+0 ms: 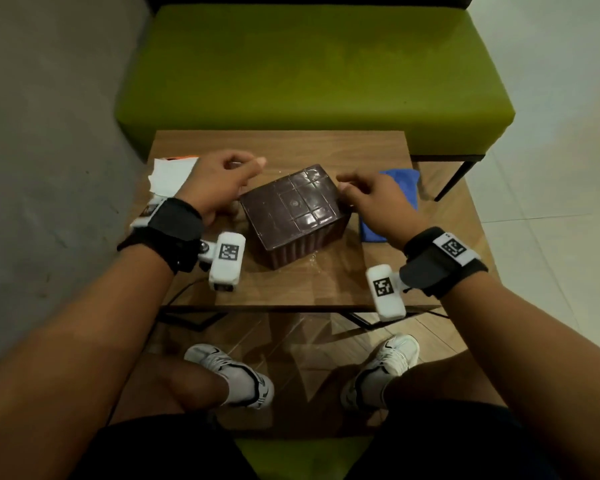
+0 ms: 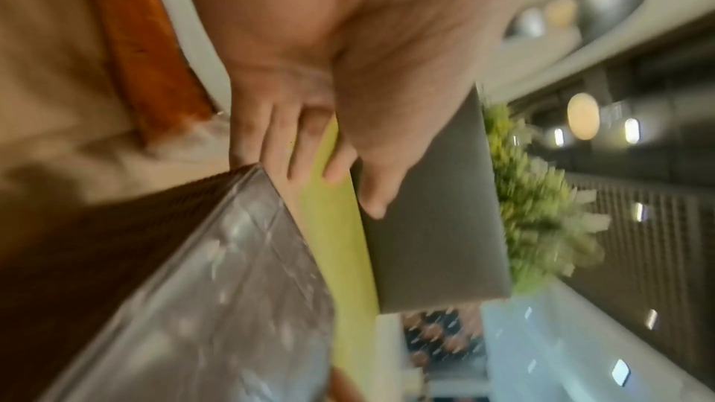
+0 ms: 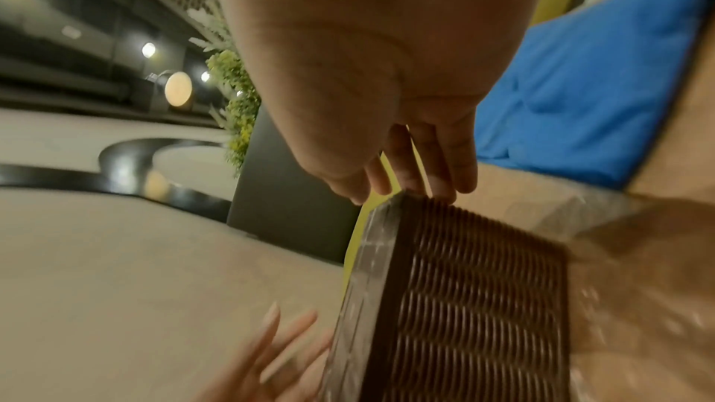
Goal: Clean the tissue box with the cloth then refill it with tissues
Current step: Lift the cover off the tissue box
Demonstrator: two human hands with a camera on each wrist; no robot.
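Flanking the tissue box (image 1: 293, 211), both hands

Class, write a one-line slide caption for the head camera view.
Both hands, left hand and right hand, flank a dark brown tissue box on a wooden table, tissues left, blue cloth right.

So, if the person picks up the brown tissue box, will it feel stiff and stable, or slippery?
The tissue box probably stays stiff: its flat panel holds sharp edges. That glossy panel may be slippery, while the ribbed woven sides should offer better grip. Broad and low on the table, it seems unlikely to tip or roll.
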